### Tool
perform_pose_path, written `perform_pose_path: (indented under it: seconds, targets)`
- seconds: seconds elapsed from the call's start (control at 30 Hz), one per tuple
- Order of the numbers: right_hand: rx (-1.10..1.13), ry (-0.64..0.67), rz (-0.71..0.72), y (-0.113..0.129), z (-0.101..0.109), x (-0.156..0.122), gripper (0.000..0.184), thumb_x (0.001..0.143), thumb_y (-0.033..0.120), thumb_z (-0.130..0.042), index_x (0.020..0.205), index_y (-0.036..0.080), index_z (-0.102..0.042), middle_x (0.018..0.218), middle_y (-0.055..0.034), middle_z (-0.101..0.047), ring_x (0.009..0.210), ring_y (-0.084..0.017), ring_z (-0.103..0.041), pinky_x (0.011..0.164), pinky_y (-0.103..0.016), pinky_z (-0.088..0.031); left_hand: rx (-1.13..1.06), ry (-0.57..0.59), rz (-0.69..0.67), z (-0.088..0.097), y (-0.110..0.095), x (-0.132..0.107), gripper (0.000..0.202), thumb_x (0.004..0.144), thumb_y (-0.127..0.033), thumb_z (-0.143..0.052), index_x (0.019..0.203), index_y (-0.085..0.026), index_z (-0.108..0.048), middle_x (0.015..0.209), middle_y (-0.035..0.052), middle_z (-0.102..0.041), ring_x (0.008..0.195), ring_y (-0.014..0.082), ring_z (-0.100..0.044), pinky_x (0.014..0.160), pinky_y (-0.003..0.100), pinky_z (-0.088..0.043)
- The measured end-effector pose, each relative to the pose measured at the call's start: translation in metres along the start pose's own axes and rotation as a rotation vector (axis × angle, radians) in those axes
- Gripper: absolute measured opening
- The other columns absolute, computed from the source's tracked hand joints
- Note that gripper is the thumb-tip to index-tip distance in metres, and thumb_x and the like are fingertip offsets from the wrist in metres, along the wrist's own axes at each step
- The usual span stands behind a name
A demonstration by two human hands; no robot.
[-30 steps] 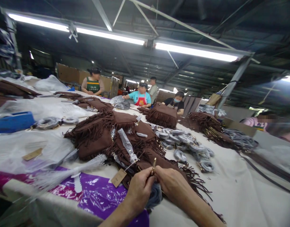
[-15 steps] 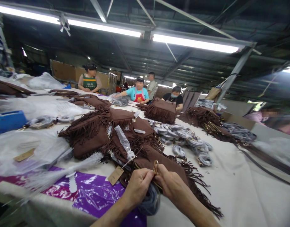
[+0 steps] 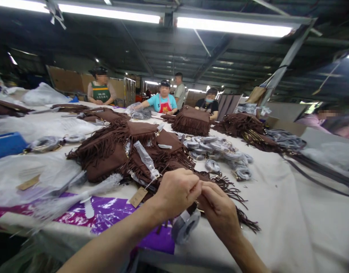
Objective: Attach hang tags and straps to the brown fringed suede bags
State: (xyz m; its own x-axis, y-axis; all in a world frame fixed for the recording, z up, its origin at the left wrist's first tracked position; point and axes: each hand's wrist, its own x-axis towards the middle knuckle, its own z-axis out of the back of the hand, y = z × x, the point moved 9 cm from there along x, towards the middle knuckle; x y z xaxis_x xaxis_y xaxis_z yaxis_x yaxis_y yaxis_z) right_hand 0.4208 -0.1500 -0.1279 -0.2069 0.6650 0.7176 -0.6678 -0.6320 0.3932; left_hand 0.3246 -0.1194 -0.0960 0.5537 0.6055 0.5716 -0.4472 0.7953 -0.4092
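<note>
My left hand [image 3: 178,191] is closed, its fingertips meeting those of my closed right hand [image 3: 218,203] over a dark brown fringed bag [image 3: 201,175]. Between the fingers, the grip is hidden; a gold clasp showed there a moment ago. A coiled strap in clear wrap [image 3: 187,227] hangs just below the hands, near the table edge. The bag's fringe spreads out past my right hand. Left of my hands, a brown paper tag [image 3: 138,196] hangs from a string at a plastic-wrapped piece [image 3: 146,157].
More brown fringed bags [image 3: 106,151] lie heaped ahead, beside a pile of wrapped coiled straps [image 3: 216,149]. Purple plastic [image 3: 114,212] and a bundle of clear tag fasteners [image 3: 100,191] lie at left, near a blue holder [image 3: 8,146]. Several co-workers are around the table.
Both hands have risen slightly and come together, my left hand turning over so that the gold clasp is now covered. The wrapped strap below has swung to the right. The view has tilted down.
</note>
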Motion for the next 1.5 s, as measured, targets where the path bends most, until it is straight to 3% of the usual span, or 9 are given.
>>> perform_pose_path:
  seconds: [0.17,0.3,0.4,0.67,0.83,1.0,1.13,1.3,1.5]
  targets:
    - [0.266,-0.030,-0.295,-0.035,0.015,-0.019,0.017,0.094,0.035,-0.056,0.086,0.022,-0.066,0.077,-0.0017,-0.064,0.072,-0.018,-0.059,0.067,-0.027,-0.048,-0.118,0.269,-0.132,-0.011,-0.003,0.010,0.020,0.096,-0.029,-0.048,0.094,-0.020,-0.066,0.091,0.0035,-0.066,0.088,0.0187,-0.060,0.080,0.027,-0.043]
    - [0.514,-0.132,-0.535,-0.075,0.039,-0.053,0.025,0.088,0.045,-0.065,0.079,0.021,-0.066,0.068,-0.0018,-0.060,0.063,-0.017,-0.057,0.058,-0.027,-0.049,0.122,0.420,-0.109,-0.045,0.058,-0.011,0.030,0.076,-0.025,-0.074,0.104,-0.018,-0.065,0.112,0.0101,-0.065,0.105,0.0283,-0.057,0.091,0.036,-0.042]
    - [0.628,-0.119,-0.644,-0.094,0.051,-0.073,0.027,0.082,0.047,-0.072,0.078,0.021,-0.066,0.062,0.0001,-0.056,0.051,-0.012,-0.048,0.046,-0.022,-0.040,0.231,0.496,-0.084,-0.069,0.092,-0.020,0.006,0.085,-0.018,-0.062,0.088,-0.018,-0.066,0.105,0.0098,-0.066,0.097,0.0255,-0.061,0.085,0.034,-0.043]
    - [0.678,0.384,-0.826,-0.078,0.000,-0.080,0.041,0.080,0.060,-0.066,0.075,0.019,-0.061,0.057,0.0050,-0.045,0.047,-0.009,-0.033,0.044,-0.022,-0.027,0.080,0.288,0.255,-0.063,0.122,0.008,0.029,0.091,-0.021,-0.048,0.063,-0.019,-0.054,0.061,-0.0011,-0.053,0.060,0.0148,-0.049,0.063,0.025,-0.035]
    - [0.513,0.512,-0.637,-0.057,-0.022,-0.045,0.024,0.086,0.041,-0.059,0.075,0.020,-0.060,0.065,0.0030,-0.049,0.059,-0.013,-0.042,0.054,-0.025,-0.033,0.009,0.170,0.315,-0.059,0.141,0.019,0.028,0.093,-0.023,-0.045,0.066,-0.020,-0.049,0.062,-0.0021,-0.048,0.062,0.0150,-0.044,0.063,0.025,-0.031]
    - [0.364,0.513,-0.391,-0.039,-0.031,-0.015,0.017,0.088,0.023,-0.050,0.071,0.022,-0.053,0.085,-0.0013,-0.062,0.079,-0.018,-0.055,0.073,-0.029,-0.041,-0.037,0.108,0.374,-0.059,0.154,0.017,0.026,0.093,-0.024,-0.042,0.068,-0.020,-0.048,0.066,-0.0016,-0.050,0.066,0.0154,-0.046,0.065,0.026,-0.033]
    - [0.200,0.419,-0.300,-0.052,-0.045,0.000,0.016,0.088,0.019,-0.043,0.073,0.022,-0.050,0.088,-0.0037,-0.063,0.081,-0.019,-0.056,0.074,-0.031,-0.042,-0.111,0.067,0.429,-0.059,0.165,0.014,0.028,0.092,-0.027,-0.039,0.066,-0.020,-0.047,0.067,-0.0020,-0.050,0.068,0.0149,-0.046,0.065,0.026,-0.034]
    - [0.103,0.377,-0.316,-0.079,-0.075,0.014,0.016,0.085,0.018,-0.044,0.071,0.021,-0.050,0.076,-0.0015,-0.059,0.074,-0.018,-0.055,0.070,-0.030,-0.040,-0.199,-0.005,0.529,-0.062,0.189,0.013,0.030,0.090,-0.026,-0.036,0.061,-0.020,-0.042,0.064,-0.0023,-0.047,0.066,0.0145,-0.044,0.061,0.025,-0.034]
    - [0.427,0.425,-0.486,-0.088,-0.101,0.016,0.020,0.084,0.032,-0.054,0.068,0.019,-0.054,0.067,0.0032,-0.051,0.068,-0.015,-0.047,0.063,-0.027,-0.036,-0.322,-0.052,0.563,-0.068,0.200,0.009,0.026,0.087,-0.024,-0.040,0.062,-0.019,-0.044,0.064,-0.0024,-0.048,0.067,0.0147,-0.045,0.063,0.025,-0.036]
